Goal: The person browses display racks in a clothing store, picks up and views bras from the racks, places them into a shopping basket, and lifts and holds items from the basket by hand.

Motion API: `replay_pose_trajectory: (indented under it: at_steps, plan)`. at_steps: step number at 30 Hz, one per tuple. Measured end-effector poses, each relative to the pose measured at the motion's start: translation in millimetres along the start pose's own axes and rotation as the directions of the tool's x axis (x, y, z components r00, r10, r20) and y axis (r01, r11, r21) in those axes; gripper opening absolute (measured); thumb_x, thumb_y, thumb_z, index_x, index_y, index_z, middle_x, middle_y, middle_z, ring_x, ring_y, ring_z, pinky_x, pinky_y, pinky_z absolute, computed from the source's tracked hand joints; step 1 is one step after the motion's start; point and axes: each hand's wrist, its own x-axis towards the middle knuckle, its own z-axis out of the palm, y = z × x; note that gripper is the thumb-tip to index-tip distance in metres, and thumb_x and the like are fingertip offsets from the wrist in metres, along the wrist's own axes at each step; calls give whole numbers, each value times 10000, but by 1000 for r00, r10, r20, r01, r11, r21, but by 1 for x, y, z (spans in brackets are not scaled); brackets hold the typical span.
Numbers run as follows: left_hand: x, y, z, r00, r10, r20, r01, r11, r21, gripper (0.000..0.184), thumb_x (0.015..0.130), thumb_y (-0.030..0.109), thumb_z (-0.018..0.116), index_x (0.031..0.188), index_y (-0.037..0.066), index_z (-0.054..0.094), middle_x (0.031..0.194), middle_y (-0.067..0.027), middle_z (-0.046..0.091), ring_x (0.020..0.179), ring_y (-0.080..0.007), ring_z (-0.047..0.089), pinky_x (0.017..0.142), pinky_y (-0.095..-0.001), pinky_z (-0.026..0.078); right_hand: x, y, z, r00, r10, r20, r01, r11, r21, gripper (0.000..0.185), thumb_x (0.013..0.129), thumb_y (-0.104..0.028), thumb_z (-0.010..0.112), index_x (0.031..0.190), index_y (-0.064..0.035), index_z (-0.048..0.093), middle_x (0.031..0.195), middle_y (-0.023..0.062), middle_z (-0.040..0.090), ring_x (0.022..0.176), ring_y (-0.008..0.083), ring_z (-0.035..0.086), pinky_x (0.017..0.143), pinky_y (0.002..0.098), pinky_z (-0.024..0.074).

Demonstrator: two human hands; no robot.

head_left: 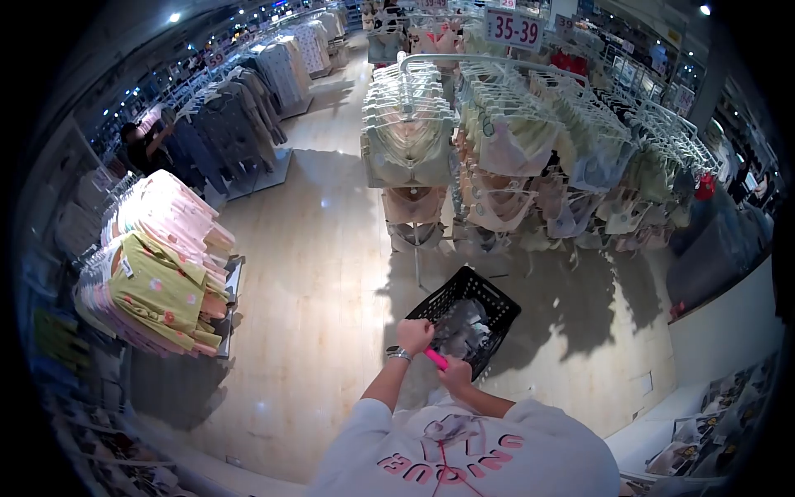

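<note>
My left hand (416, 335), with a watch on its wrist, is closed at the upper end of a bright pink handle (436, 359). Fingers of my right hand (455, 375) wrap round the lower end of the same handle. Just beyond both hands is a black shopping basket (502, 300) with perforated walls. Inside it lie clear plastic packages (465, 325) with grey and dark contents. Where the pink handle joins the basket, if it does, is hidden by my hands.
Ahead stand racks of hanging bras (410, 153) under a "35-39" price sign (513, 29). At left is a rack of pink and green pajamas (161, 282). Farther back, a person (145, 145) stands beside a clothes rack. Pale wooden floor (306, 331) runs between the racks.
</note>
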Motion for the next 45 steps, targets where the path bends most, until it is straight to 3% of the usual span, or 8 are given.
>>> replay_pose_trajectory:
  at_steps: [15,30,33,37,38,40,41,45]
  plan:
    - [96,32,21,994,68,91,-66,998,-23,241,769,295,517,717,110,661,666,-107,633,647,-295,612,682,-417,455,63,35,-8,984,135,-112,-143,987,-68,153,640,-173,643,659,-71,530,550,136,540,521,334,569,501,431,456]
    - [225,71,67,859,456,232,-388,876,-287,239,773,303,550,702,94,643,650,-100,625,651,-284,612,716,-400,457,135,88,-18,878,339,-337,-412,895,-173,180,656,-179,682,657,-55,552,570,150,561,542,351,573,517,441,452]
    - [249,77,63,814,568,122,-463,761,-454,338,775,368,623,933,69,632,889,-120,644,862,-270,604,803,-369,452,155,88,-23,826,413,-383,-503,847,-173,152,672,-156,663,670,-45,560,564,156,557,546,362,572,524,453,446]
    - [269,22,94,877,168,450,355,403,-844,466,849,389,595,1196,88,520,1190,-94,561,1112,-197,521,942,-321,398,181,87,-29,709,511,-486,-627,772,-102,133,692,-140,648,681,-41,560,568,167,558,555,371,572,523,463,438]
    - [270,-7,85,901,202,383,321,280,-905,480,893,388,535,1264,95,452,1226,-116,529,1136,-236,500,961,-313,374,187,88,-28,683,520,-513,-652,751,-106,136,694,-143,650,680,-42,558,574,166,561,560,369,573,525,461,438]
    - [287,-54,36,796,54,602,527,427,-735,441,910,352,485,1272,105,439,1218,-75,548,1120,-207,518,961,-339,374,197,95,-26,633,534,-560,-695,711,-106,143,697,-149,653,679,-45,556,586,163,567,569,365,575,529,457,438]
    - [291,-87,45,874,56,482,467,169,-868,442,908,353,476,1278,115,433,1219,-64,553,1118,-191,522,962,-348,373,201,100,-23,626,526,-576,-704,698,-128,140,705,-148,642,680,-41,555,582,165,566,566,365,574,526,459,434]
    - [332,-151,-26,911,-112,397,406,70,-911,510,877,281,535,1314,80,367,1226,-80,544,1154,-176,501,985,-352,350,223,106,-26,527,597,-605,-780,622,-66,156,734,-156,633,694,-26,556,601,181,570,582,376,576,541,471,430]
